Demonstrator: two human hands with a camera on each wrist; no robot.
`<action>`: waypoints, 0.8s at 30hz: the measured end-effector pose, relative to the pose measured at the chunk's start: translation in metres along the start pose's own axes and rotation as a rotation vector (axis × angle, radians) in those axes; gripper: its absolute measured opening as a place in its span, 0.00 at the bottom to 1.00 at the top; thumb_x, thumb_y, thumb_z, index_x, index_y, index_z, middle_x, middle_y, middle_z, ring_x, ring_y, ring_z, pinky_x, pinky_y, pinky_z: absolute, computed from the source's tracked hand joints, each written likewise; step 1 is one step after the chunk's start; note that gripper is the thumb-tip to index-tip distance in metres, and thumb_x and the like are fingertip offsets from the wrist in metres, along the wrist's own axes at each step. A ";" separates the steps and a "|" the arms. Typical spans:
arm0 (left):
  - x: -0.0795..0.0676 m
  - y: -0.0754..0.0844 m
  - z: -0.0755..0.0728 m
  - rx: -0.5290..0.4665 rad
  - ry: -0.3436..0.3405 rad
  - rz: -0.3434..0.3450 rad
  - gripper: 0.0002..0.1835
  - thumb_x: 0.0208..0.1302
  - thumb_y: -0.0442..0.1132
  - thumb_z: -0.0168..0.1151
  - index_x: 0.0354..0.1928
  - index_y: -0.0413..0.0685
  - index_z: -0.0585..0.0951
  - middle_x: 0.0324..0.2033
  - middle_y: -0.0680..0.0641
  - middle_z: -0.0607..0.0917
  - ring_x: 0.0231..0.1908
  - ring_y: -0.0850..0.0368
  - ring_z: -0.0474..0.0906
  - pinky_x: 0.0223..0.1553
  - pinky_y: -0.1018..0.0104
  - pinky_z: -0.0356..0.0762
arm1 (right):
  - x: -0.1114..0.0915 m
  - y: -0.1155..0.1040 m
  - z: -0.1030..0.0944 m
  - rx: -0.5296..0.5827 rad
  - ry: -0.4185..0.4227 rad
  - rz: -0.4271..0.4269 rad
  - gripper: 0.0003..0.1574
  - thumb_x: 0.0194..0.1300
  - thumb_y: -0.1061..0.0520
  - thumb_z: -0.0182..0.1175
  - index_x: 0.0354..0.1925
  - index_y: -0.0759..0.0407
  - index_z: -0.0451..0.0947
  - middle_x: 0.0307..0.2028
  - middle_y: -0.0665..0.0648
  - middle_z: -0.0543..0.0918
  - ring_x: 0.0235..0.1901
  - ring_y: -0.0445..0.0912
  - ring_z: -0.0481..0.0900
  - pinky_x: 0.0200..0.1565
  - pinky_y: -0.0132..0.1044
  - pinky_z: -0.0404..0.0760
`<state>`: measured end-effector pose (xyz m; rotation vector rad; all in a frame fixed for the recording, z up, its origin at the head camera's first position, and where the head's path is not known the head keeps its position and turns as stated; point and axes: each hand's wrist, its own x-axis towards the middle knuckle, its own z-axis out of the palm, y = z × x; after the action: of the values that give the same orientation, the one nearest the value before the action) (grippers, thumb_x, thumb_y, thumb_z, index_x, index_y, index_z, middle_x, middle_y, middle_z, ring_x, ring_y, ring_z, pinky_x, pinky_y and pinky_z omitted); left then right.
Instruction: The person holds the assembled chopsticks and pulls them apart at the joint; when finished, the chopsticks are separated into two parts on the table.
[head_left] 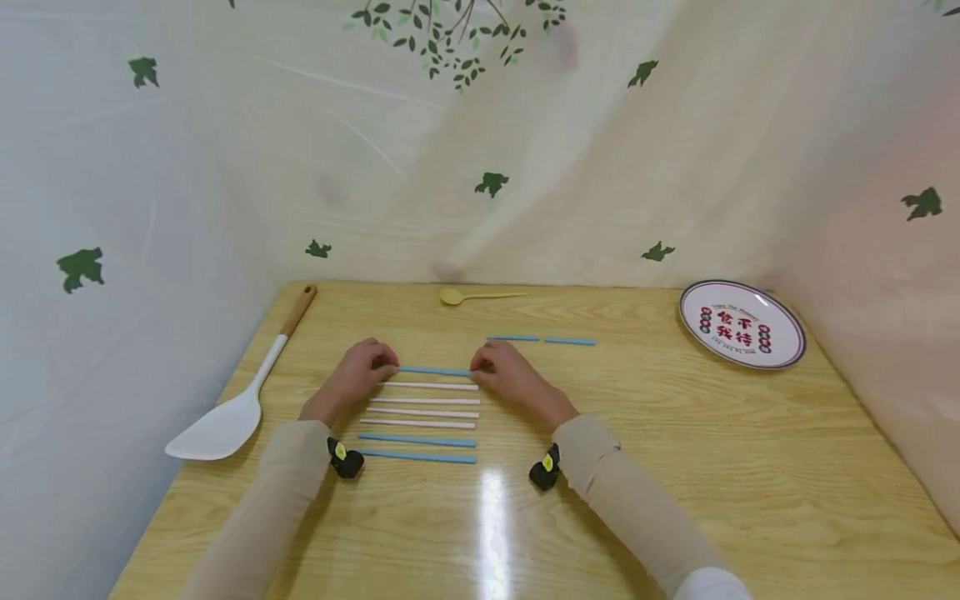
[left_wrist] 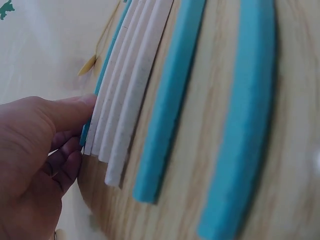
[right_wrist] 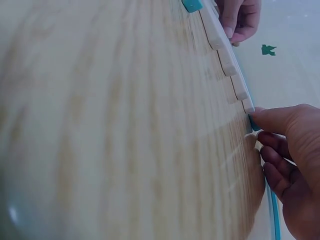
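My left hand pinches the left end of a blue chopstick. At its other end, the thumb and fingers of my right hand pinch the same chopstick. It lies crosswise as the farthest of a row. Just nearer to me are several pale pinkish-white chopsticks, side by side and roughly parallel. Two more blue chopsticks close the row at the near side. In the left wrist view the thumb presses at the blue chopstick's edge, beside the white ones.
A white spatula with a wooden handle lies at the left edge. Behind the row are a yellow spoon and two short blue sticks end to end. A printed plate lies at the back right; cloth hangs around the table.
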<state>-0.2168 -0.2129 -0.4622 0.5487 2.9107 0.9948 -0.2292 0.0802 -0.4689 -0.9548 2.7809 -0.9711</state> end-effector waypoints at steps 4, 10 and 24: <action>-0.001 0.001 0.000 0.006 0.009 0.000 0.05 0.64 0.35 0.62 0.34 0.39 0.80 0.34 0.45 0.78 0.36 0.53 0.73 0.40 0.60 0.72 | -0.002 -0.002 0.000 0.023 0.002 0.017 0.05 0.66 0.55 0.61 0.37 0.55 0.81 0.37 0.51 0.79 0.42 0.45 0.74 0.49 0.40 0.74; -0.003 0.012 -0.007 -0.061 0.021 -0.012 0.04 0.65 0.34 0.60 0.38 0.40 0.79 0.36 0.44 0.82 0.38 0.52 0.77 0.41 0.58 0.75 | -0.005 -0.005 -0.007 0.090 0.016 0.068 0.05 0.66 0.54 0.61 0.39 0.53 0.80 0.38 0.49 0.82 0.40 0.42 0.78 0.46 0.38 0.77; 0.012 0.058 -0.009 0.075 -0.134 0.065 0.06 0.67 0.36 0.59 0.41 0.42 0.82 0.35 0.47 0.82 0.34 0.57 0.74 0.38 0.61 0.74 | -0.006 -0.013 -0.018 0.044 0.050 0.092 0.06 0.68 0.56 0.58 0.42 0.55 0.80 0.39 0.51 0.82 0.43 0.44 0.77 0.47 0.39 0.77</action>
<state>-0.2105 -0.1715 -0.4198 0.6894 2.8372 0.8237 -0.2213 0.0853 -0.4481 -0.8003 2.8026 -1.0517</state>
